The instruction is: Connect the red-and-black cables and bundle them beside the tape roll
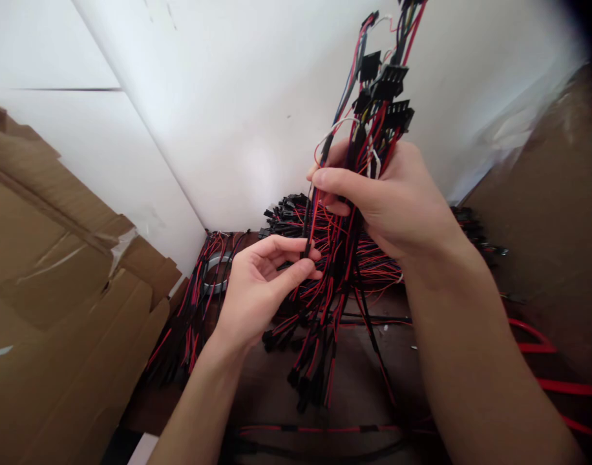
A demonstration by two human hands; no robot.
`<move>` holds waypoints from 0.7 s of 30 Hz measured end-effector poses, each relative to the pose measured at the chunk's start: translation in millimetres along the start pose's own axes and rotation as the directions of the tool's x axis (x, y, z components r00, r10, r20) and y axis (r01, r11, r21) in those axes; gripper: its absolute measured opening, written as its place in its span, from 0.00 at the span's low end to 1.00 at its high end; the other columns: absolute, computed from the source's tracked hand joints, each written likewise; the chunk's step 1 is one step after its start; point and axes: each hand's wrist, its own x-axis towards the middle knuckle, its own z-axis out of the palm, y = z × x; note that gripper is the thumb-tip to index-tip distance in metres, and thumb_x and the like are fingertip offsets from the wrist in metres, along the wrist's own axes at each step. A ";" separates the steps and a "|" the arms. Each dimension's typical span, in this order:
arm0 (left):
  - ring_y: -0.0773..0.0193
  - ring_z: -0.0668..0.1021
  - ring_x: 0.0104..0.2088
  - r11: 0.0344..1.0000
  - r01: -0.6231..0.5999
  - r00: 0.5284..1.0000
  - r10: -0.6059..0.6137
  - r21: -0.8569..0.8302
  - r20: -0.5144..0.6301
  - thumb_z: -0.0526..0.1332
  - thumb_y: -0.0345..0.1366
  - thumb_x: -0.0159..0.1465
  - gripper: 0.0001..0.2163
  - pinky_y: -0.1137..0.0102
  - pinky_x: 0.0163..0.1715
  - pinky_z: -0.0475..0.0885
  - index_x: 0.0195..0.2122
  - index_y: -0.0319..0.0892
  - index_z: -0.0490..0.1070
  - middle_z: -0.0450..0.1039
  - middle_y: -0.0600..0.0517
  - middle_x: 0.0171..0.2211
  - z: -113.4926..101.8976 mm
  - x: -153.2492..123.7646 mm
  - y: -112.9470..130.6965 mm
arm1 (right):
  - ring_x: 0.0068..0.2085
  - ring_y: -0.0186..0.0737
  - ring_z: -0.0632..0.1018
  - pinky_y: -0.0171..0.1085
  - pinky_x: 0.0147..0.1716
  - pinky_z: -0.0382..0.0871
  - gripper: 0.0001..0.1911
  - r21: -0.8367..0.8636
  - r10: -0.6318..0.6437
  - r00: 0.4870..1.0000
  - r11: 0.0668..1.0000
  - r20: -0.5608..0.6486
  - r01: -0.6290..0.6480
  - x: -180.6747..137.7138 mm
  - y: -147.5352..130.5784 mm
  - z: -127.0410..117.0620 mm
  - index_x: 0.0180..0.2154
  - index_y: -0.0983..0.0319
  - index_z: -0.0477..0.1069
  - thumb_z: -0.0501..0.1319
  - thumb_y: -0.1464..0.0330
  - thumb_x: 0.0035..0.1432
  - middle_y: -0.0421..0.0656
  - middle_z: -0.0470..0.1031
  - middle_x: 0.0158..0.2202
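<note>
My right hand (373, 194) is closed round a bundle of wire harnesses (342, 258) held upright above the table. Black plug connectors (390, 82) stick out of the bundle's top, and more black ends hang at its bottom. Thin red, black and white wires run through it, with black tape or sleeving in places. At the bundle's left side, my left hand (269, 278) pinches one red-and-black wire strand (309, 226) between thumb and fingers. The upper part of that strand passes by my right thumb and forefinger.
Behind the bundle lies a large pile of similar harnesses (286, 210) on the dark table (262, 394). More wires (194, 316) and a grey ring (217, 274) lie left. Cardboard (58, 290) flanks the left, with a white wall (238, 97) behind. Red straps (567, 387) are at right.
</note>
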 end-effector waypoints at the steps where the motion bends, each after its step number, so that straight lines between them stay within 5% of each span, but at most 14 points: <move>1: 0.68 0.81 0.31 1.000 0.008 1.000 -0.008 0.000 -0.001 0.70 0.26 0.54 0.07 0.74 0.35 0.79 0.34 0.39 0.78 0.80 0.52 0.32 0.2 -0.6 0.1 | 0.24 0.29 0.65 0.30 0.22 0.59 0.10 0.000 0.005 1.000 1.000 -0.003 -0.005 -0.1 0.0 -0.3 0.24 0.61 0.65 0.62 0.76 0.55 0.37 0.64 0.22; 7: 0.69 0.79 0.29 0.999 0.047 0.999 -0.047 -0.007 -0.027 0.68 0.36 0.59 0.06 0.73 0.33 0.78 0.34 0.40 0.79 0.80 0.50 0.32 2.0 -0.7 -1.9 | 0.25 0.30 0.67 0.31 0.22 0.59 0.10 0.005 0.024 1.000 1.000 -0.020 -0.024 -0.3 0.2 -1.4 0.25 0.61 0.66 0.63 0.76 0.54 0.38 0.65 0.22; 16: 0.67 0.79 0.33 0.999 0.042 0.998 -0.042 -0.017 0.040 0.70 0.28 0.54 0.06 0.71 0.39 0.80 0.34 0.39 0.78 0.77 0.51 0.32 2.1 0.6 -4.1 | 0.24 0.31 0.66 0.32 0.22 0.59 0.11 0.005 -0.012 1.000 1.000 0.008 0.012 0.0 1.8 -2.4 0.23 0.60 0.65 0.64 0.73 0.54 0.38 0.65 0.22; 21: 0.69 0.79 0.28 0.997 0.033 0.999 -0.032 -0.072 0.018 0.68 0.35 0.59 0.05 0.72 0.33 0.79 0.32 0.39 0.77 0.77 0.53 0.29 7.5 -0.1 -5.4 | 0.24 0.31 0.67 0.33 0.22 0.59 0.10 0.018 0.032 0.999 0.999 -0.024 -0.032 -0.3 2.0 -2.5 0.24 0.60 0.67 0.65 0.73 0.53 0.38 0.66 0.23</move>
